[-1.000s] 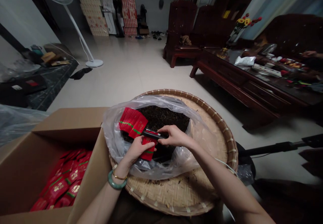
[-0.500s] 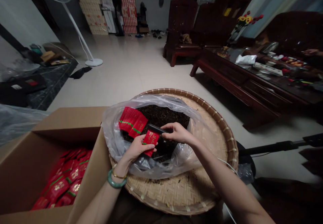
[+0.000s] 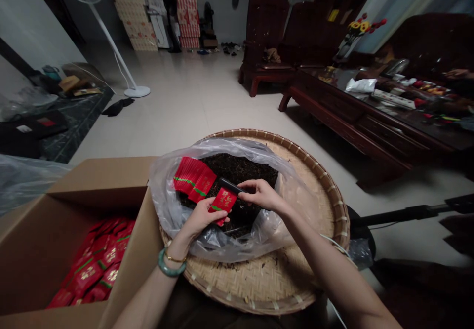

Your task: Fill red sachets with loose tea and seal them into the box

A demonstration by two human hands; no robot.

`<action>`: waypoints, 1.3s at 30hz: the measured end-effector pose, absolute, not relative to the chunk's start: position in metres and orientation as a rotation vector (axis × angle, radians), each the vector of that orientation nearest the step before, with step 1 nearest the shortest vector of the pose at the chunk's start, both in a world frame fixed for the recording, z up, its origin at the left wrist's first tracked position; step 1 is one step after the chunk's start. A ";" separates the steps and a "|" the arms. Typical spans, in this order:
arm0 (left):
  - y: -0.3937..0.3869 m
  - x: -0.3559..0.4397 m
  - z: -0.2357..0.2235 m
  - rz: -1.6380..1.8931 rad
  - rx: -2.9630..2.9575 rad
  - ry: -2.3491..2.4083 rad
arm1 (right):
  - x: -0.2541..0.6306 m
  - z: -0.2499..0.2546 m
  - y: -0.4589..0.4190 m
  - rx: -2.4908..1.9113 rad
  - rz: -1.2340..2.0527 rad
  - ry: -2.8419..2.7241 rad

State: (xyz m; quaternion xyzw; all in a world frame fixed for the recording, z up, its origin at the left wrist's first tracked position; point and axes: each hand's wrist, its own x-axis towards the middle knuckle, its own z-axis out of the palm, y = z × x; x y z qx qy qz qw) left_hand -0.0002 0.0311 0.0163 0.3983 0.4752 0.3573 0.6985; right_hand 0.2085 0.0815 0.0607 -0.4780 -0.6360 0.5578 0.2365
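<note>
My left hand (image 3: 200,218) pinches a small red packet (image 3: 223,200) with gold print, held tilted over a clear plastic bag (image 3: 174,210) of dark loose tea (image 3: 240,171). Fingers of my right hand (image 3: 261,194) are closed on a slim black scoop (image 3: 230,185) whose end meets the packet's top. A fanned stack of red packets (image 3: 193,177) lies on the tea just left of my hands. The bag rests on a round woven bamboo tray (image 3: 281,279).
A cardboard box (image 3: 44,250) at my left holds several red packets (image 3: 92,269). A dark wooden table (image 3: 370,121) with clutter runs along the right. A standing fan (image 3: 111,37) and stacked cartons (image 3: 163,18) are farther back. A black pole (image 3: 407,215) lies at right.
The red packet has been raised and tipped up so its printed face shows. My right hand has lifted the black scoop to the packet's top edge.
</note>
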 end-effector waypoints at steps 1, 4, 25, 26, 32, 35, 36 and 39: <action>0.031 0.000 0.017 0.799 0.888 1.060 | 0.207 0.060 0.081 -1.320 1.483 -1.767; 0.031 0.000 0.018 0.814 0.897 1.062 | 0.207 0.061 0.080 -1.341 1.441 -1.791; 0.032 0.000 0.012 0.832 0.911 1.075 | 0.215 0.052 0.079 -1.345 1.297 -1.783; 0.032 0.000 0.013 0.835 0.913 1.075 | 0.214 0.052 0.079 -1.337 1.288 -1.798; 0.032 0.001 0.014 0.838 0.915 1.082 | 0.212 0.057 0.077 -1.309 1.342 -1.782; 0.032 0.001 0.014 0.853 0.909 1.087 | 0.215 0.056 0.083 -1.279 1.449 -1.714; 0.032 0.001 0.013 0.854 0.906 1.089 | 0.218 0.055 0.086 -1.277 1.457 -1.704; 0.032 0.001 0.013 0.857 0.906 1.090 | 0.232 0.047 0.100 -1.429 1.230 -1.769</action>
